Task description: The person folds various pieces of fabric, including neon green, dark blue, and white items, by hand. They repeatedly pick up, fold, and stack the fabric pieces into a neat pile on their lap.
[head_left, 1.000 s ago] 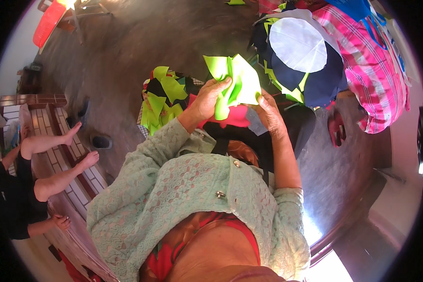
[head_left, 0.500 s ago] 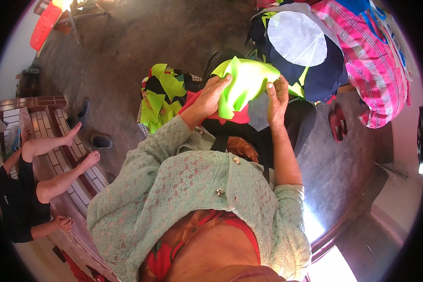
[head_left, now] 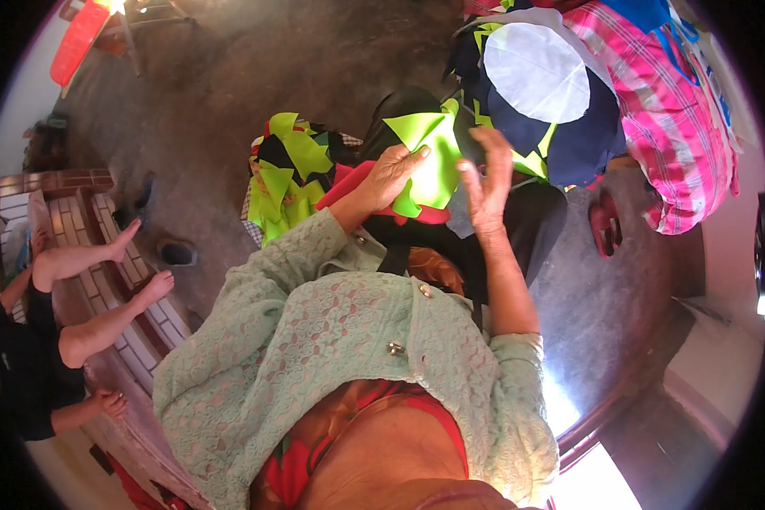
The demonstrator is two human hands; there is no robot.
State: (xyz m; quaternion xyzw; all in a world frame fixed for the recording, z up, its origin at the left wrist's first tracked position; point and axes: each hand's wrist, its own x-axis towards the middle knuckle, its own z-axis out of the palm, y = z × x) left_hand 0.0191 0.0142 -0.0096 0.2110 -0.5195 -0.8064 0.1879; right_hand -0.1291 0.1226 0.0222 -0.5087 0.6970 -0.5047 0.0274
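- Fingers of my left hand curl over the near edge of a lime-green fabric piece, thumb on top, holding it up over my lap.
- Beside it my right hand is lifted with its fingers spread wide and loose, palm turned toward the green piece, gripping nothing; whether it touches the cloth I cannot tell.
- Under the green piece lies a red cloth across dark fabric on my knees.
- To my left, on the floor, a heap of green and black scraps sits on a checked mat.
- Ahead of my hands is a pile of navy pieces with a white round panel on top, and just beside it a pink plaid bag.
- All around is a bare brown concrete floor, worn and dull.
- Far left, another person's bare legs stretch over a brick-patterned step, near a dark shoe.
- A red plastic chair stands at the far edge.
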